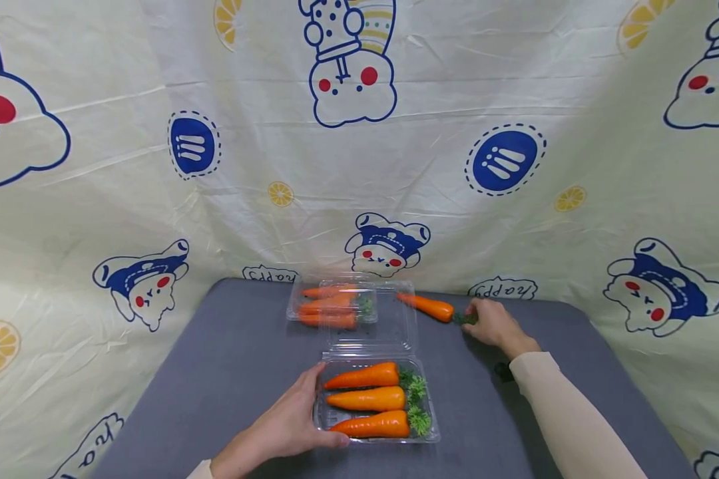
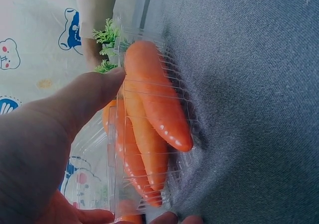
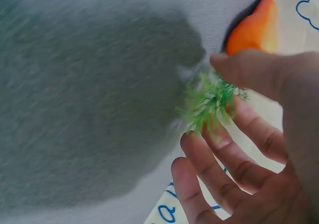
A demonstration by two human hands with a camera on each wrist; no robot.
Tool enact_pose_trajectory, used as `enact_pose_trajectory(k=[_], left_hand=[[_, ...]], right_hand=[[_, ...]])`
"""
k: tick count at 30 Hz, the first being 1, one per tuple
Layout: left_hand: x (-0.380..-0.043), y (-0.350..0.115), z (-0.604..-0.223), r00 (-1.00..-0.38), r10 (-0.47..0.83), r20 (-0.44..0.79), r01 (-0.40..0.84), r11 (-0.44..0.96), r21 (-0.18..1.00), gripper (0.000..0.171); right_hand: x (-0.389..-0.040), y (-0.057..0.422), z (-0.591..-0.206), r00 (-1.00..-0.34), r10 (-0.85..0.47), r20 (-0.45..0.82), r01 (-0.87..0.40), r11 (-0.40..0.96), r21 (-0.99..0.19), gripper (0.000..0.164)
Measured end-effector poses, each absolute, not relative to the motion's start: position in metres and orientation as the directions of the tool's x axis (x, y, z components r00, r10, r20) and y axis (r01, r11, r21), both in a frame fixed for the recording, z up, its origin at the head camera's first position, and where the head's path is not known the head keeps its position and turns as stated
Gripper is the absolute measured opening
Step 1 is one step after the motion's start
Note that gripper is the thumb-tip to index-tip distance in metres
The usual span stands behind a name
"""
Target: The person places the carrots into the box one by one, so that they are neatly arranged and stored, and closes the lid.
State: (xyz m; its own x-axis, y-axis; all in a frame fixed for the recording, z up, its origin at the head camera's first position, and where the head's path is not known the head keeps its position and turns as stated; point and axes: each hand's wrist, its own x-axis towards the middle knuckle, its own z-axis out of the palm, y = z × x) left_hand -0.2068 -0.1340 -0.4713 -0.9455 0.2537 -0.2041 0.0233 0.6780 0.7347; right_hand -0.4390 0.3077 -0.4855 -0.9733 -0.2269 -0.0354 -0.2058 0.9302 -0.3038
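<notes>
An open clear plastic clamshell box (image 1: 428,436) holds three orange carrots (image 1: 368,399) with green leafy tops, side by side. My left hand (image 1: 299,416) grips its left end, thumb along the near side and fingers toward the back corner. The left wrist view has the thumb (image 2: 107,82) against the box's rim, carrots showing through the ribbed wall. At the back right, one loose carrot (image 1: 428,307) lies with its tip to the left. My right hand (image 1: 494,326) is at its green top (image 3: 212,102), which sits between the spread thumb and fingers.
Behind the raised clear lid (image 1: 368,339) stands another clear box (image 1: 293,309) with several carrots. A small dark object (image 1: 503,371) lies beside the right sleeve. The grey table (image 1: 245,359) meets a printed cloth (image 1: 431,166) at its back edge.
</notes>
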Motion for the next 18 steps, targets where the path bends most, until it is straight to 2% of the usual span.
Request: enact_pose_trajectory(k=[4, 7, 10, 18], left_hand=[[-0.207, -0.135, -0.472, -0.947, 0.256, -0.197, 0.030, 0.676, 0.736, 0.136], [-0.207, -0.136, -0.473, -0.944, 0.258, -0.205, 0.024, 0.675, 0.737, 0.136], [-0.207, -0.136, -0.473, -0.943, 0.258, -0.211, 0.018, 0.672, 0.741, 0.136], [-0.204, -0.139, -0.473, -0.950, 0.274, -0.152, 0.070, 0.659, 0.749, 0.134]], right_hand=[[-0.441, 0.295, -0.484, -0.975, -0.221, -0.031, -0.199, 0.925, -0.324, 0.061], [-0.441, 0.281, -0.483, -0.972, -0.233, 0.001, -0.218, 0.910, -0.353, 0.072], [-0.442, 0.269, -0.485, -0.965, -0.259, 0.035, -0.253, 0.893, -0.373, 0.070], [-0.446, 0.254, -0.497, -0.967, -0.246, 0.059, -0.250, 0.896, -0.367, 0.049]])
